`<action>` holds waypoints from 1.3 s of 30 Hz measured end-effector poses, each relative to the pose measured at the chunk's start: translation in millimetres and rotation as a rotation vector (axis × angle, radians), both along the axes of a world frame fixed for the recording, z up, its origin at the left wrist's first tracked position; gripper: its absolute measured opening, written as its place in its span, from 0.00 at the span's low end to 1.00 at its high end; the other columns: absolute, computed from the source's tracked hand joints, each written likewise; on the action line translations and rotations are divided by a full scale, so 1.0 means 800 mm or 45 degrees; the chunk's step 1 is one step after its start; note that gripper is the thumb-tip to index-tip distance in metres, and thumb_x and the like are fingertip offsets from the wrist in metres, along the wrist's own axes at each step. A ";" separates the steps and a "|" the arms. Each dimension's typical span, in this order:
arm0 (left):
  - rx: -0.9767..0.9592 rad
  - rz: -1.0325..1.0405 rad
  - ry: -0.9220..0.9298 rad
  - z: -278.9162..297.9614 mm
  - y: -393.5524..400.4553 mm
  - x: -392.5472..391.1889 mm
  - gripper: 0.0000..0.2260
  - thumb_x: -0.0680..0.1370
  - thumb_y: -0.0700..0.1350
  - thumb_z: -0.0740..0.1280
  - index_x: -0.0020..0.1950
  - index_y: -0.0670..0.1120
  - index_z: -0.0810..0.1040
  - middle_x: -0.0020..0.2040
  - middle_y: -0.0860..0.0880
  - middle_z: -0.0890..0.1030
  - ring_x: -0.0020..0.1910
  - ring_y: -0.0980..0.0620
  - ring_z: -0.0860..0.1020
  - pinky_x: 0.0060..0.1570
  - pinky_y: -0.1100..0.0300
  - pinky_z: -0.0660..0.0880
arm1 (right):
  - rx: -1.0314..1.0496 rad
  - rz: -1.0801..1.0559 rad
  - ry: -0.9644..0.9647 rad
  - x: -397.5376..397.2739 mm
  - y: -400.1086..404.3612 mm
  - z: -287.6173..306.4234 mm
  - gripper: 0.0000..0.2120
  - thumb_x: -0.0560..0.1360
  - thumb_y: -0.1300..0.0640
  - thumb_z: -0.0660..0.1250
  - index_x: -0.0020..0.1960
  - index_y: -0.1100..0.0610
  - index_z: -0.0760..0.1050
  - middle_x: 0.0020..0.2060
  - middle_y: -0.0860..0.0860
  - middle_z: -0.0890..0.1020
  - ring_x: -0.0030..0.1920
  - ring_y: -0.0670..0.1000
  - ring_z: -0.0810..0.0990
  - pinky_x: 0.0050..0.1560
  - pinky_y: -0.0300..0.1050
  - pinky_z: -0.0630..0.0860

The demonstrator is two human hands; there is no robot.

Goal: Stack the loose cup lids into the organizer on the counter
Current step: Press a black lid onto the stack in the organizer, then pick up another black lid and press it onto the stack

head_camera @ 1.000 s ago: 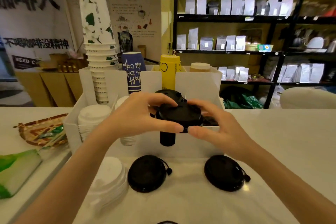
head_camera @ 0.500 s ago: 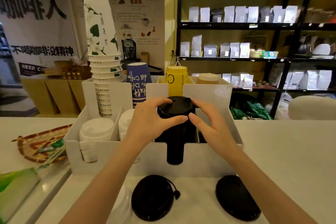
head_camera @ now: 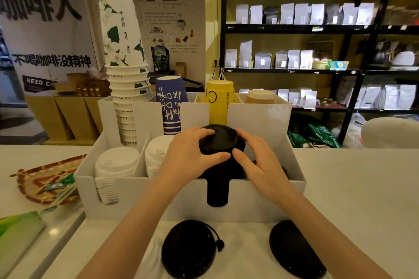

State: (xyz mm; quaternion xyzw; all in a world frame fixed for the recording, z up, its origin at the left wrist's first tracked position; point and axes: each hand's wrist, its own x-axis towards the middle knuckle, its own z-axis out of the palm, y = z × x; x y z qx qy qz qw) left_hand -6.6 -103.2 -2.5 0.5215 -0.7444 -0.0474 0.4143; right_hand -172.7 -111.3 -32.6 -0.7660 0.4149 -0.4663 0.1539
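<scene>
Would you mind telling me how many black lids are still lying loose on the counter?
2: one black lid below the left forearm, another below the right forearm. More may lie beyond the bottom edge.

Black lid (head_camera: 218,140) under my fingers: plastic, faint sheen. Organizer (head_camera: 156,197): smooth white sheet, looks plastic, slightly glossy. Counter (head_camera: 353,188): smooth, white, reflective. Cup stack (head_camera: 123,56): printed paper, matt. Tray (head_camera: 43,183) on my left: woven, rough.

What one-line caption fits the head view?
Both hands, left hand and right hand, press black lid onto stack in white organizer.
</scene>
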 end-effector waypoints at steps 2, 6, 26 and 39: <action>0.083 -0.060 0.049 0.000 -0.001 0.006 0.27 0.65 0.56 0.71 0.62 0.51 0.72 0.62 0.49 0.75 0.55 0.57 0.70 0.53 0.63 0.67 | -0.037 -0.043 0.029 0.002 0.002 -0.001 0.21 0.76 0.52 0.59 0.68 0.52 0.62 0.63 0.50 0.72 0.63 0.47 0.68 0.64 0.48 0.66; 0.135 -0.106 0.058 -0.001 -0.003 0.011 0.28 0.65 0.56 0.71 0.63 0.51 0.71 0.65 0.48 0.73 0.60 0.53 0.70 0.56 0.62 0.67 | -0.119 -0.118 0.066 0.007 0.006 -0.004 0.21 0.76 0.52 0.59 0.69 0.53 0.62 0.62 0.53 0.74 0.62 0.49 0.69 0.63 0.47 0.66; 0.054 -0.019 -0.010 -0.030 0.024 -0.002 0.25 0.75 0.53 0.61 0.70 0.49 0.60 0.72 0.43 0.60 0.71 0.47 0.57 0.66 0.62 0.51 | 0.385 0.363 0.532 0.018 0.090 -0.098 0.32 0.67 0.34 0.63 0.67 0.40 0.57 0.66 0.41 0.66 0.64 0.39 0.62 0.64 0.40 0.63; 0.515 -0.162 -0.444 -0.074 0.108 0.070 0.25 0.66 0.65 0.64 0.60 0.57 0.70 0.60 0.57 0.75 0.56 0.59 0.72 0.52 0.63 0.69 | 0.235 0.267 0.578 0.033 0.092 -0.114 0.32 0.67 0.33 0.61 0.67 0.44 0.61 0.62 0.46 0.74 0.60 0.47 0.69 0.61 0.48 0.68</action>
